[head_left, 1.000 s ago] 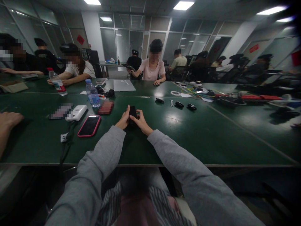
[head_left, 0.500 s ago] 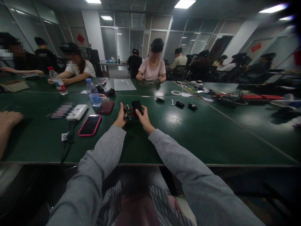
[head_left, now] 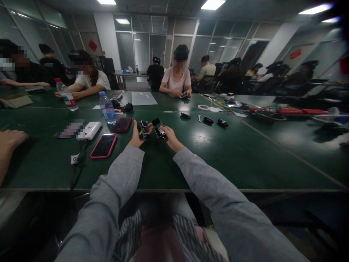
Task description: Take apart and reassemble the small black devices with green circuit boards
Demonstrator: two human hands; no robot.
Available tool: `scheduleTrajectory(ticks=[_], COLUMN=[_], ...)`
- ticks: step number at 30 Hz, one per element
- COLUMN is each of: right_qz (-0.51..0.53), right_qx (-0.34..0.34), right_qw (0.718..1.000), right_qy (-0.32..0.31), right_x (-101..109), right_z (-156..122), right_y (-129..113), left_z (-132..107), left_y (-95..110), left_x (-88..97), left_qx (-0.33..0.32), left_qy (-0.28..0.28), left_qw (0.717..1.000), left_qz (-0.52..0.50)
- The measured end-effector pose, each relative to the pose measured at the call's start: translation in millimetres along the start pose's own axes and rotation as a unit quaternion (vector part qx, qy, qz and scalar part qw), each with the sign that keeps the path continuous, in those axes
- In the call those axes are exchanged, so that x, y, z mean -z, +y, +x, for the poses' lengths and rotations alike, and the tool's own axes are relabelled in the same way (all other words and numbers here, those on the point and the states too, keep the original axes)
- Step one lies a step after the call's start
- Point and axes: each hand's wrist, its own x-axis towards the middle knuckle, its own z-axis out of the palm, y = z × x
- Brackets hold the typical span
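cable tag (head_left: 74, 159): "O" or "0" | white device (head_left: 89, 130): marks illegible | red wall sign (head_left: 92, 45): illegible

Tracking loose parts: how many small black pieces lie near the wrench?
3: one piece left of the wrench, one piece just right, another piece farther right.

The table (head_left: 218, 163) surface is dark green. The held circuit board (head_left: 143, 130) is dark with green areas; the held panel (head_left: 156, 123) is black with a silver-white section. The phone (head_left: 104, 145) has a black screen and pink case. The power bank (head_left: 89, 130) is white. Bottle caps: one blue (head_left: 102, 94), one red (head_left: 57, 80). Sleeves (head_left: 127, 167) are plain grey; the garment (head_left: 128, 233) carries dark and light stripes.
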Motion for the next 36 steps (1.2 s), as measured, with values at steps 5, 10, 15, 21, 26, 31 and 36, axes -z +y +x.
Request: scheduleTrajectory(ticks=[5,10,15,21,26,31,36], right_qz=[-0.128,-0.267,-0.347,-0.394,-0.405,-0.383,-0.423], right_qx=[0.017,0.03,0.025,0.042,0.15,0.332,0.365], right_qw=[0.988,0.962,0.936,0.915,0.902,0.86,0.828], right_qy=[0.082,0.04,-0.049,-0.081,0.018,0.067,-0.041], right_x=[12,23,38,50,44,12,-24], right_z=[10,18,25,28,22,-1,-20], right_y=[1,2,-1,-4,-11,-24,-21], left_z=[-2,-6,-17,-25,-21,-17,-21], left_y=[3,6,11,14,14,13,17], left_x=[1.8,1.6,-6.3,-13.8,-14.6,-19.7,-35.8], left_qx=[0.025,0.046,0.071,0.066,0.056,0.011,0.007], left_qy=[-0.027,-0.08,-0.108,-0.114,-0.118,-0.069,-0.064], left_qw=[0.999,0.995,0.99,0.989,0.99,0.996,0.998], left_qz=[-0.01,-0.028,-0.062,-0.062,-0.061,-0.058,-0.021])
